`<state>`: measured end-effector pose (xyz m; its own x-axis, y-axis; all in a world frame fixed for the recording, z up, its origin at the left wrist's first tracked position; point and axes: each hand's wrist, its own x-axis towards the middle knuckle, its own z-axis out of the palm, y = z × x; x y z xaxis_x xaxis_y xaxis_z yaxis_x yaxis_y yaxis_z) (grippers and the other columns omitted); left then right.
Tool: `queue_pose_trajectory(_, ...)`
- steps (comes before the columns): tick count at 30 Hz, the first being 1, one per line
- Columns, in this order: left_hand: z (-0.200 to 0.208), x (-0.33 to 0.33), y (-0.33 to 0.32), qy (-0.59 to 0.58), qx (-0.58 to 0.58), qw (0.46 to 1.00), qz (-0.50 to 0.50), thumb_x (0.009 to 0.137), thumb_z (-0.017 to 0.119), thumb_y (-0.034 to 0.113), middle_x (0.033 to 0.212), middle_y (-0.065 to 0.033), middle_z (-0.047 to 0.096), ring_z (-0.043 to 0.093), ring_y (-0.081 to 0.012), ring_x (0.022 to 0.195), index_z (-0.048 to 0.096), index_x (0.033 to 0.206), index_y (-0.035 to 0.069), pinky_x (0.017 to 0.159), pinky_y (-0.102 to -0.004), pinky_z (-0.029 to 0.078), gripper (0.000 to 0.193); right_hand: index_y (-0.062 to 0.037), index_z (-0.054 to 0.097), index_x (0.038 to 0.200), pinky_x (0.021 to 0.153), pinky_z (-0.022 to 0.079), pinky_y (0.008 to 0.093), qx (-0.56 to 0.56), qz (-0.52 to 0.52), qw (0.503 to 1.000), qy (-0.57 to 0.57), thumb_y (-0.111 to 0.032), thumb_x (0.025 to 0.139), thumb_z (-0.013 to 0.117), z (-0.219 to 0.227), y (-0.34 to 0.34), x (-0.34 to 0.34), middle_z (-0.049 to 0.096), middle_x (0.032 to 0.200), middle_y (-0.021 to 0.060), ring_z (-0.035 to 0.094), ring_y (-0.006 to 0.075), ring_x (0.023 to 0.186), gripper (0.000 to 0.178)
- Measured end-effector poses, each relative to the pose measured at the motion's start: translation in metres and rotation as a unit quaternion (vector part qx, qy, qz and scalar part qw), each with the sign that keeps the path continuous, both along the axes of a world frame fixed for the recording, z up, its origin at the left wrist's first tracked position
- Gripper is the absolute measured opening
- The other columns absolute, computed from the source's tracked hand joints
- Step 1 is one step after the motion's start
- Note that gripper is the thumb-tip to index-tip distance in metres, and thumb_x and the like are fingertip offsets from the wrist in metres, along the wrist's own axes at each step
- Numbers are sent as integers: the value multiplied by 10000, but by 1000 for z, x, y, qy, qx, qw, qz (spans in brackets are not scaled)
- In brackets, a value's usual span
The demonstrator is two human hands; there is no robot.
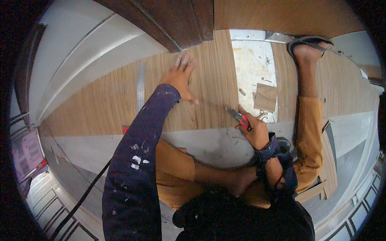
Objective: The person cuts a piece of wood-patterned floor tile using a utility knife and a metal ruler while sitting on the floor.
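Observation:
My left hand (179, 77) lies with fingers spread on the wood-look floor planks (213, 72), just short of a dark brown door frame (177, 24). In my right hand (257, 131) is a red and black utility knife (241, 119), its tip pointing left over the planks. Whether the blade touches the surface I cannot tell. Right of the knife runs a white, dirty strip of bare underfloor (251, 64) between planks. A small square plank offcut (265, 97) and some scraps rest on that strip. A metal ruler (141, 86) lies left of my left hand.
My sandalled foot (309, 50) rests on planks at the upper right. A brown wooden panel (281, 16) stands at the far side. Plank pieces (329, 160) lie beside my right leg. A black cable (82, 201) crosses the lower left, and a small red object (125, 129) sits by the plank edge.

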<state>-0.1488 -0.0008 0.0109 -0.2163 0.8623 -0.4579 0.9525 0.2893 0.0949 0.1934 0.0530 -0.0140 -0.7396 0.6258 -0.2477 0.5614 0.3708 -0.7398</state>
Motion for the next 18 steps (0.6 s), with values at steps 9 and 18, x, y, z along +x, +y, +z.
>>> queue_pose_trajectory(9, 3, 2, 7, -7, -7, 1000, 3, 431, 939, 538, 1687, -121, 79, 129, -341, 1544, 200, 1598, 156, 1155, -571, 340, 1433, -95, 629, 1251, 710, 563, 461, 15, -8, 1000, 24, -125, 792, 791, -4, 2, 3, 711, 936, 209, 697, 413, 834, 487)
queue_pose_trajectory(18, 6, 3, 6, -19, 8, 1000, 15, 431, 944, 515, 1690, -107, 77, 128, -326, 1548, 218, 1591, 137, 1142, -556, 362, 1420, -154, 604, 1342, 689, 569, 463, 9, -6, 1000, 11, -127, 802, 781, -1, 2, 4, 726, 932, 180, 705, 400, 793, 569)
